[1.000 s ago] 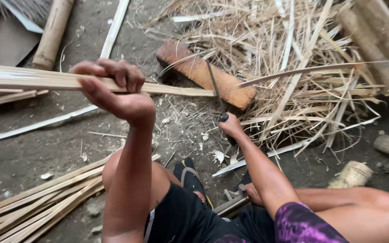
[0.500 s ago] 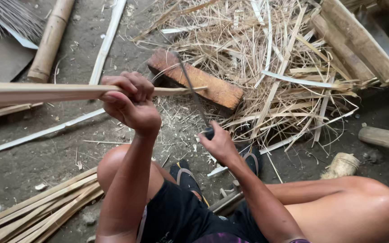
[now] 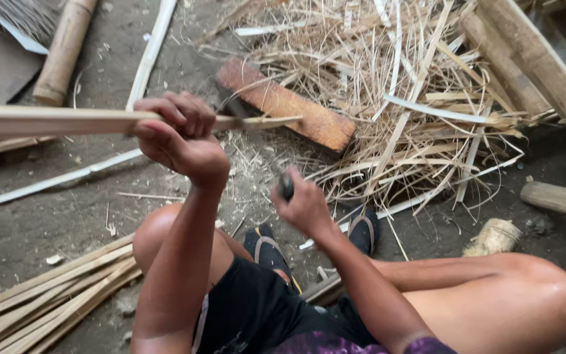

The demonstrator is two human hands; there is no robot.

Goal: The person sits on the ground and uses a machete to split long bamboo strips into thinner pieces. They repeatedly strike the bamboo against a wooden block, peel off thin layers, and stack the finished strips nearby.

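Observation:
My left hand (image 3: 177, 134) is closed around a long pale bamboo strip (image 3: 47, 120) held level, its thin end poking out to the right over the ground. My right hand (image 3: 304, 204) grips the dark handle of a knife (image 3: 286, 187); the blade (image 3: 230, 105) runs up toward the strip's end near my left hand, partly hidden behind it. An orange-brown wooden block (image 3: 283, 105) lies just beyond the strip's tip. I sit on the dirt floor with my knees bent.
A heap of bamboo shavings (image 3: 414, 98) covers the ground at upper right, against wooden planks (image 3: 525, 59). A bundle of split strips (image 3: 47, 295) lies lower left. A thick bamboo pole (image 3: 63, 52) lies upper left. Black sandals (image 3: 266, 246) are on my feet.
My right hand has drawn back toward me with the knife, and the blade now meets the strip's end. My left hand and the strip shifted slightly right and closer.

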